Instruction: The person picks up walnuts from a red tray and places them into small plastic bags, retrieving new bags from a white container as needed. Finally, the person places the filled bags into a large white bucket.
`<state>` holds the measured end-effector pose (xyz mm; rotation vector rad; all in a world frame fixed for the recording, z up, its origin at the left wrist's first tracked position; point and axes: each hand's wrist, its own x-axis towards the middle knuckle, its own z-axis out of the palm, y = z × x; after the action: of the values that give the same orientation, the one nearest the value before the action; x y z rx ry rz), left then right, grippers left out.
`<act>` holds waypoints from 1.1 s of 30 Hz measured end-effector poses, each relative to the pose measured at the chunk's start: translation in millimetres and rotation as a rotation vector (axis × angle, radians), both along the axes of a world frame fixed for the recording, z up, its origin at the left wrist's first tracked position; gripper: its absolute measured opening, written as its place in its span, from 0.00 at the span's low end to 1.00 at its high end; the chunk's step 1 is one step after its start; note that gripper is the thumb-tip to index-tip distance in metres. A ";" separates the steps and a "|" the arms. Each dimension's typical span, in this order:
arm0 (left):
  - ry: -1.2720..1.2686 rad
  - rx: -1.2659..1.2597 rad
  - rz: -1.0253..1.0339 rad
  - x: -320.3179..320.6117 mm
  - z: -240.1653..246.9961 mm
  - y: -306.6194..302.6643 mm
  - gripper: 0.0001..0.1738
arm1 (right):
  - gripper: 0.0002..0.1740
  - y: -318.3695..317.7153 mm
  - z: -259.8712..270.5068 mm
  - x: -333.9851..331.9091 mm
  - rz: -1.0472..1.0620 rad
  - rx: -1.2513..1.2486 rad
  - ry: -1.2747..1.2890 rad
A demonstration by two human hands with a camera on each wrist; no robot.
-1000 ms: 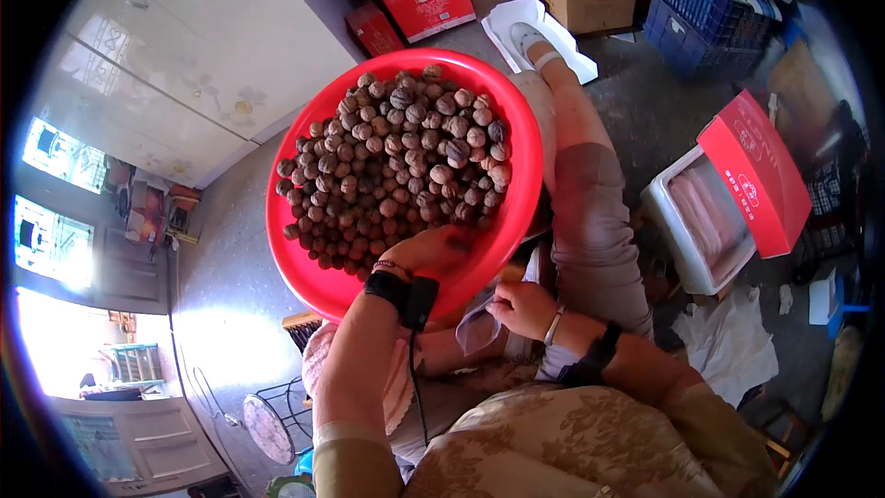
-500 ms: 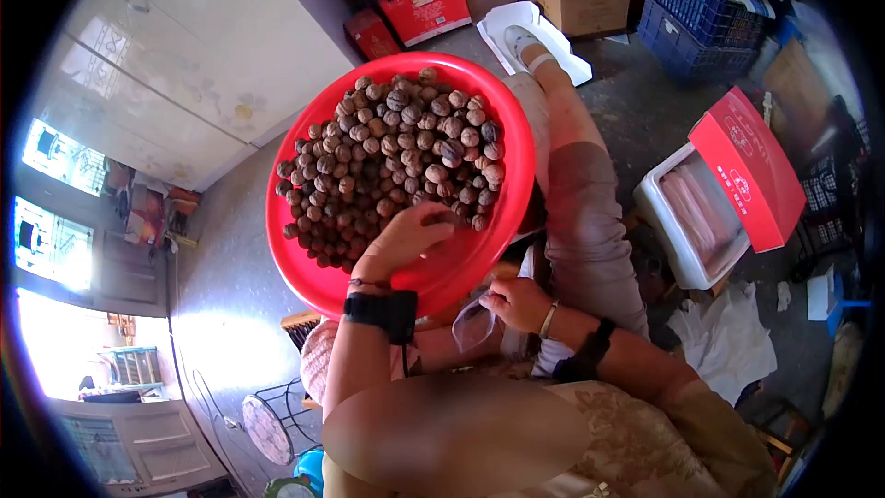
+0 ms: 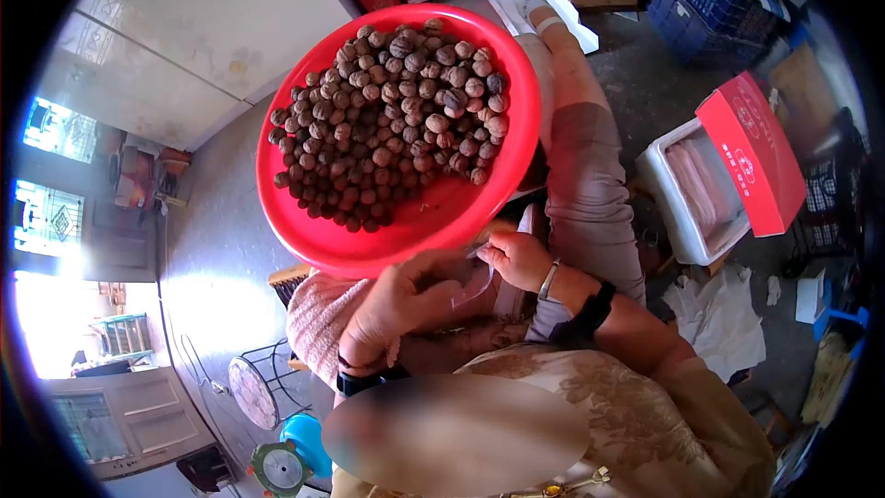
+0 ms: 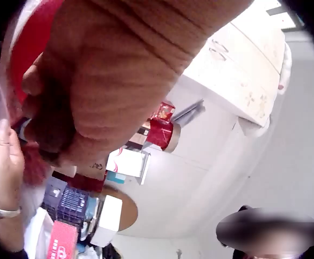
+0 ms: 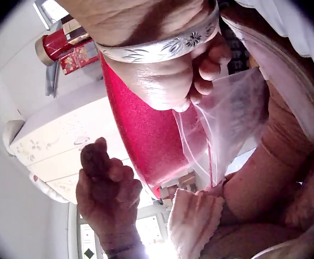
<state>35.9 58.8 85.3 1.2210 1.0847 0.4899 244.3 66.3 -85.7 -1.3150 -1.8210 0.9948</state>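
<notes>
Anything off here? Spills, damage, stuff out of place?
A crumpled white sheet lies on the floor near the white box, as if dropped. A shoe sits over a white tray, an odd place to step. The walnuts show no visible spill from the red basin.

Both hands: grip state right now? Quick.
Left hand: closed, holding what looks like at least one walnut.
Right hand: closed, pinching the clear plastic bag by its edge.
</notes>
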 end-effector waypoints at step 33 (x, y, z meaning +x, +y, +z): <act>0.189 0.216 0.062 13.2 -58.6 -15.0 0.25 | 0.18 1.3 3.9 1.0 0.060 -0.071 -0.060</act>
<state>49.1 43.8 26.7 1.4486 1.2574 0.5588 245.3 67.6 -81.8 -1.3527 -1.8958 1.0715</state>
